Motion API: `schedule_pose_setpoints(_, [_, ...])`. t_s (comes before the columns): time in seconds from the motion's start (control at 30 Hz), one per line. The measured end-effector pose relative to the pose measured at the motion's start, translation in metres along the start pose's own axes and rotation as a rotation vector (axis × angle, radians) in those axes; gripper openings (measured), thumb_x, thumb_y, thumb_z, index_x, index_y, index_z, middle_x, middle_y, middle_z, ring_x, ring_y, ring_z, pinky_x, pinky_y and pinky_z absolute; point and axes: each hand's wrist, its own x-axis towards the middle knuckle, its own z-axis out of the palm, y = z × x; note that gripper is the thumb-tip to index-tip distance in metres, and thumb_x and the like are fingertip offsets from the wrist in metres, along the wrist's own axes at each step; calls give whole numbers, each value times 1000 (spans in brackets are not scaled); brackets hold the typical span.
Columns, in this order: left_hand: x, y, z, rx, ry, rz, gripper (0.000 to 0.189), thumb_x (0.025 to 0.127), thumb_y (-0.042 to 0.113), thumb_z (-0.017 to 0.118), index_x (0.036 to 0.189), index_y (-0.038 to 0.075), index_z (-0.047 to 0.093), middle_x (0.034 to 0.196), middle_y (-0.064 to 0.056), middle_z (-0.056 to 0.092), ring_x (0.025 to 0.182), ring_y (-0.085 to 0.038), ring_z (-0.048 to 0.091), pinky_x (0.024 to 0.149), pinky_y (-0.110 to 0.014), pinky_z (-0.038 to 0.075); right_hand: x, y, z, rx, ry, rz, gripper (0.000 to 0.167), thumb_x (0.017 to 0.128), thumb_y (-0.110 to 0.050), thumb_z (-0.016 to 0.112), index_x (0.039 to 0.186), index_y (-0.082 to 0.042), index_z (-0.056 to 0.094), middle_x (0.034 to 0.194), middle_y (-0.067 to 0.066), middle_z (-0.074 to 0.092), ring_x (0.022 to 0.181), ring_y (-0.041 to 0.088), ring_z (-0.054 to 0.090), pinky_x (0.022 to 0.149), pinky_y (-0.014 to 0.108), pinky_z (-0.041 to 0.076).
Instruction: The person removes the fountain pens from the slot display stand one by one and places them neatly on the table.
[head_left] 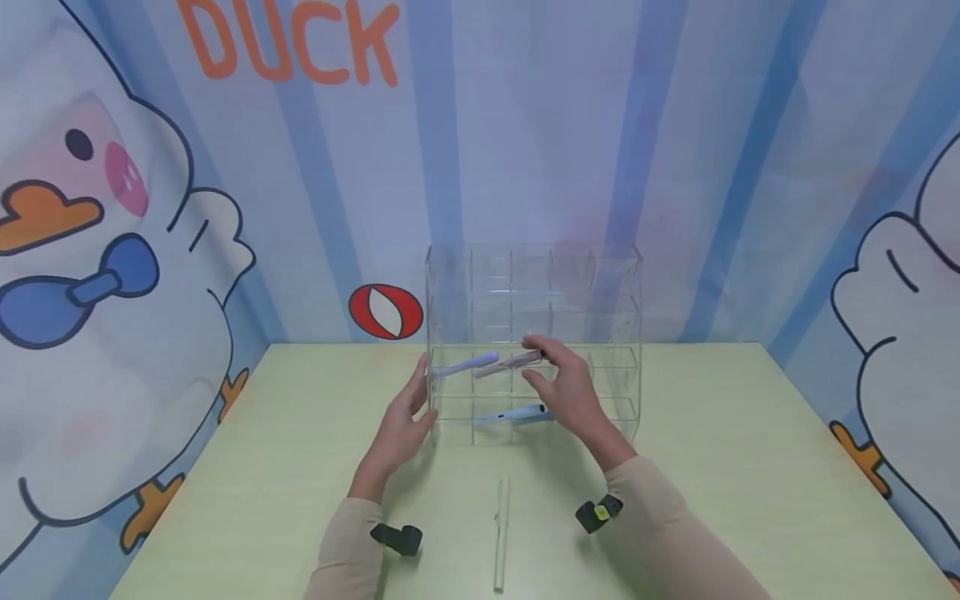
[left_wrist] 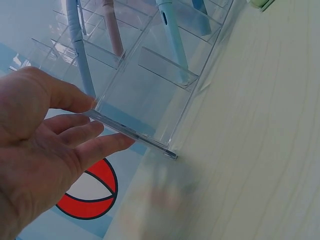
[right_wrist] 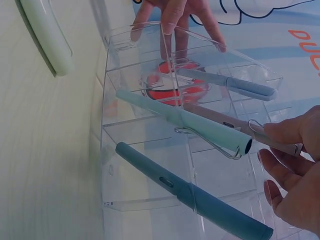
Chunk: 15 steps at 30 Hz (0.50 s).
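A clear plastic pen organizer (head_left: 637, 333) with several compartments stands on the table. My left hand (head_left: 397, 427) grips its left side wall, thumb on one face and fingers on the other (left_wrist: 45, 130). With my right hand (head_left: 567, 387) I pinch the cap end of a mauve pen (right_wrist: 212, 116), whose lower part reaches into a compartment. A lavender-blue pen (head_left: 476, 362) leans in the compartment to its left. Lower down, a mint pen (right_wrist: 200, 125) and a teal pen (right_wrist: 195, 195) lean in separate front compartments, close to my right hand.
A pale green pen (head_left: 501, 533) lies on the light table (head_left: 300, 467) in front of the organizer, between my forearms. Behind the organizer hangs a blue striped cloth (head_left: 525, 125) with duck pictures.
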Motion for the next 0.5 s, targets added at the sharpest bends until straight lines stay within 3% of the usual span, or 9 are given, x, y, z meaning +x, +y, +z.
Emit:
schedule_pose_setpoints(0.17, [-4, 18, -3, 30, -11, -8, 79, 97, -9, 53, 162, 10, 10, 163, -17, 21, 145, -34, 31, 115, -45, 33, 1, 1, 1, 8, -3, 25, 45, 87, 5, 73, 130, 5, 61, 123, 17, 67, 116, 35, 62, 98, 50, 51])
schedule_pose_setpoints(0.33, [-5, 20, -2, 23, 0, -12, 79, 97, -9, 53, 162, 11, 12, 163, -16, 22, 145, -35, 32, 115, -47, 32, 1, 0, 3, 23, 14, 30, 41, 88, 5, 71, 128, 6, 63, 117, 18, 69, 112, 36, 64, 95, 51, 53])
schedule_pose_setpoints(0.5, [4, -9, 0, 20, 9, -4, 85, 97, -8, 54, 163, 23, 10, 165, -8, 21, 146, -31, 31, 116, -46, 32, 2, 0, 3, 51, 51, 33, 40, 88, 6, 71, 127, 5, 64, 112, 19, 71, 105, 35, 67, 90, 49, 55])
